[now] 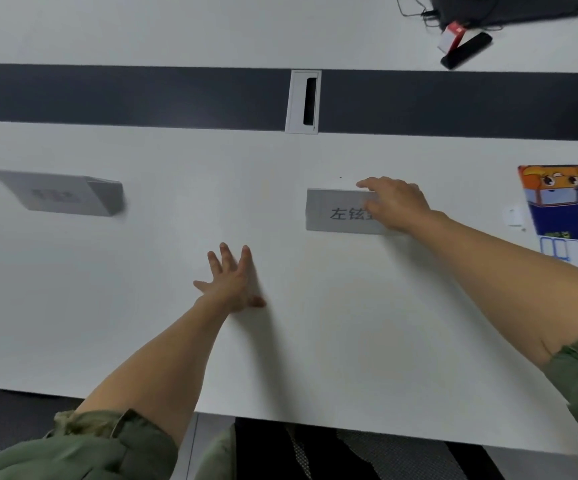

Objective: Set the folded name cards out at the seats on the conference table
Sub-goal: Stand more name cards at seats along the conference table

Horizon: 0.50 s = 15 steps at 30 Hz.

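A folded white name card with black printed characters stands on the white conference table, right of centre. My right hand holds its right end, fingers over the top fold and thumb on the front face. A second folded name card stands at the far left, blurred, untouched. My left hand lies flat on the tabletop with its fingers spread, holding nothing, to the lower left of the first card.
A dark strip runs across the table with a white cable hatch in it. A blue printed sheet lies at the right edge. A black bag, cables, a red-and-white box and a black device lie far right. A chair is below the near edge.
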Each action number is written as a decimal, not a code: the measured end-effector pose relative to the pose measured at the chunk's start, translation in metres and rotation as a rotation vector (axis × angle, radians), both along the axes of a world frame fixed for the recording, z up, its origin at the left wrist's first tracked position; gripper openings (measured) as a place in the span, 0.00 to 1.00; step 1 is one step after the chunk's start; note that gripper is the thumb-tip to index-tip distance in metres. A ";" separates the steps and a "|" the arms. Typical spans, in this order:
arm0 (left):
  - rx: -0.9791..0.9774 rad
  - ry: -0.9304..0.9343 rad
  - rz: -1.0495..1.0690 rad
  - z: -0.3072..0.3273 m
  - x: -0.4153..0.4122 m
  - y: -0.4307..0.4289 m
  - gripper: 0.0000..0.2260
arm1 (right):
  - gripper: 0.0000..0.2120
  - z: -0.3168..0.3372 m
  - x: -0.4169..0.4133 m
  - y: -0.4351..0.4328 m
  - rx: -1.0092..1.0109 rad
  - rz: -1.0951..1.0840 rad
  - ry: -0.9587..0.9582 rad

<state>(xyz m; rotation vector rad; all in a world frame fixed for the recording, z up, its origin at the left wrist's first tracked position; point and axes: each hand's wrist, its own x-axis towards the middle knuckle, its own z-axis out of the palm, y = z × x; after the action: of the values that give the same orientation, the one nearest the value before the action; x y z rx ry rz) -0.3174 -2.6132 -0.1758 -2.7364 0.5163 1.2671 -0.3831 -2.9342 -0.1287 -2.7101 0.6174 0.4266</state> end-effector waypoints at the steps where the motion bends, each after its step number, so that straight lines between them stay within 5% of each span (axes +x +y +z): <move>1: -0.004 -0.001 0.004 0.000 0.000 0.000 0.55 | 0.20 -0.001 -0.001 0.000 -0.004 0.006 -0.003; 15: -0.027 0.015 0.041 -0.002 0.001 0.000 0.55 | 0.18 -0.006 -0.004 -0.002 -0.023 0.043 -0.058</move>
<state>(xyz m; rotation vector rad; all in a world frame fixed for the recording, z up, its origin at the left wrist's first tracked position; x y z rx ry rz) -0.3165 -2.6130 -0.1782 -2.7758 0.4849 1.3000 -0.3871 -2.9364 -0.1351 -2.7516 0.5523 0.3517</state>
